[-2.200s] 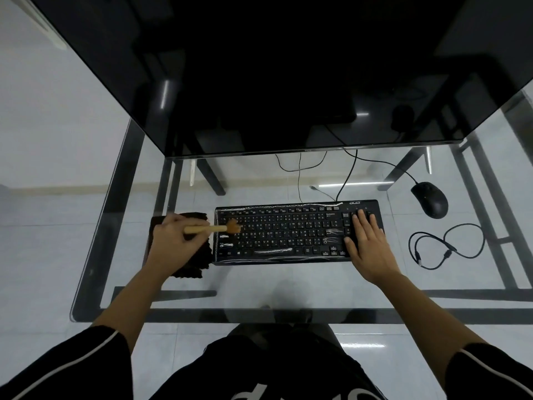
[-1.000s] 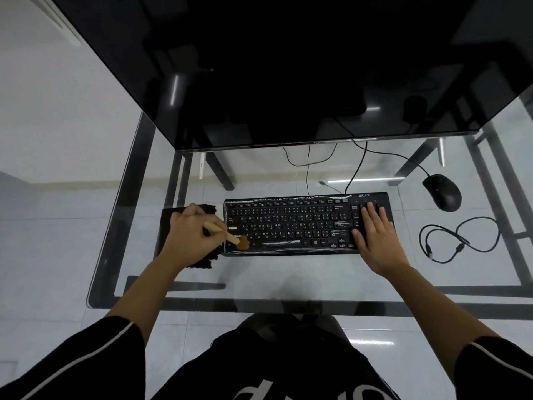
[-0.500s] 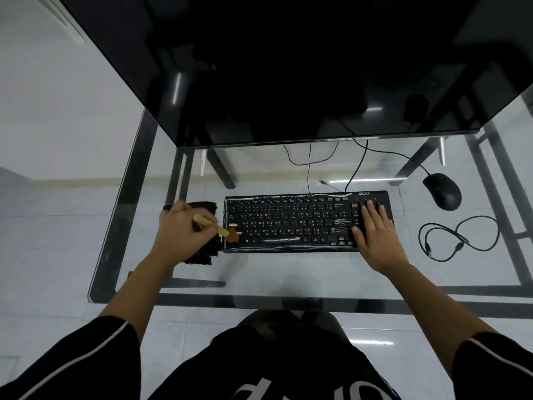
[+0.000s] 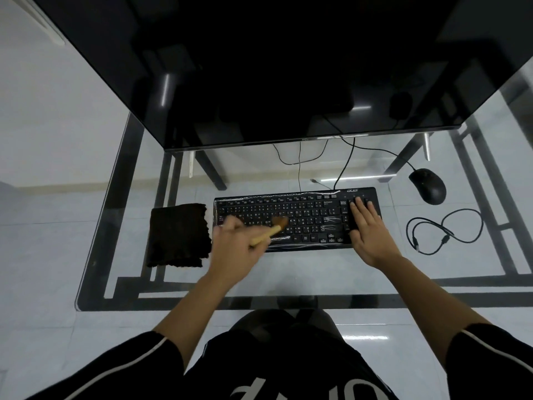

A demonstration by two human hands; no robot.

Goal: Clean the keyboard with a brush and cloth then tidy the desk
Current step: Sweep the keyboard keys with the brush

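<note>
Left hand (image 4: 233,249): curled round the pale wooden handle of a small brush with tan bristles (image 4: 268,230), blurred by motion; the bristles are laid on the middle key rows of the black full-size keyboard (image 4: 302,215). Half a second earlier the bristles were at the keyboard's left edge, so the sweep is judged to have been carried rightward. Right hand (image 4: 367,229): laid flat, fingers straight, on the number pad, its place unchanged, the keyboard being steadied. Dark folded cloth (image 4: 177,235): just left of the keyboard, now uncovered by the hand, untouched. Glass-topped desk (image 4: 288,272): all of the above is borne on it. Black mouse (image 4: 427,186) and looped black cable (image 4: 447,229): at right, well apart from the hands. Brushing is judged partway done; wiping and tidying remain.
</note>
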